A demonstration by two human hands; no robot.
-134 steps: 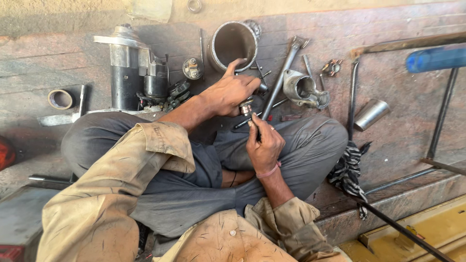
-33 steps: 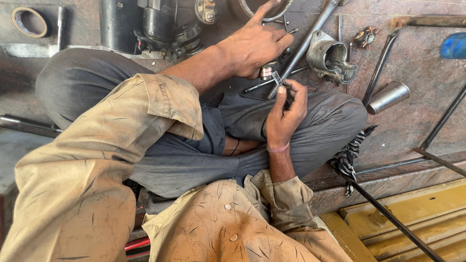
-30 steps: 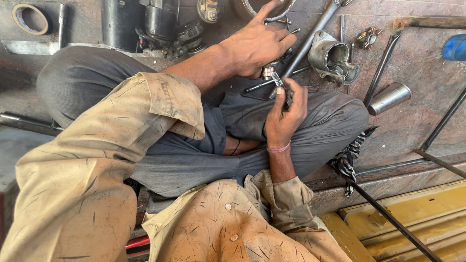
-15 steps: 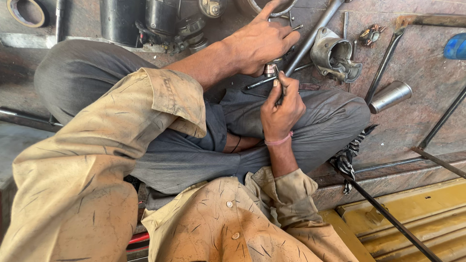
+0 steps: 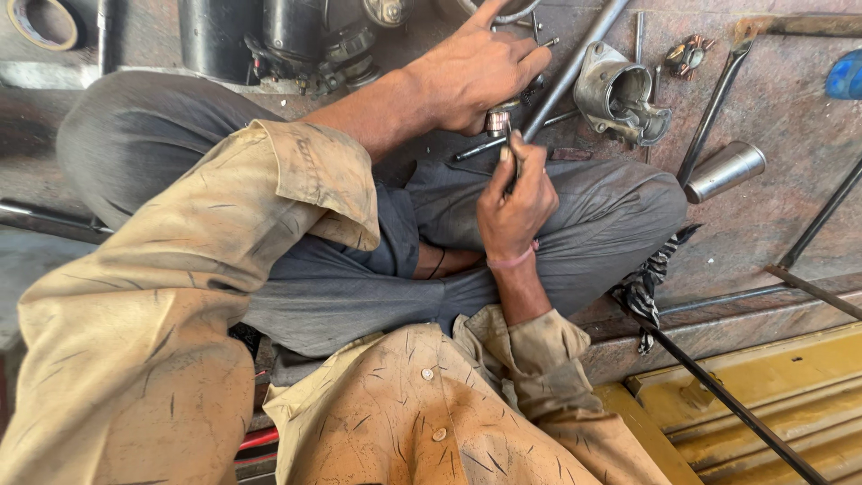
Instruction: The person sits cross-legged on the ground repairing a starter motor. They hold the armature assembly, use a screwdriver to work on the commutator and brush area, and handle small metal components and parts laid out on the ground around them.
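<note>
The person sits cross-legged on the stone floor (image 5: 790, 207), with a dark motor body (image 5: 269, 36) at far left, a long steel rod (image 5: 575, 67) running diagonally at far centre, a grey cast housing (image 5: 620, 94) just right of the rod and a shiny metal sleeve (image 5: 725, 171) further right. The left hand (image 5: 471, 76) is closed over a small cylindrical metal part (image 5: 499, 119), held above the lap near the rod. The right hand (image 5: 516, 202), just nearer, grips a thin dark tool (image 5: 510, 153) whose tip meets that part.
</note>
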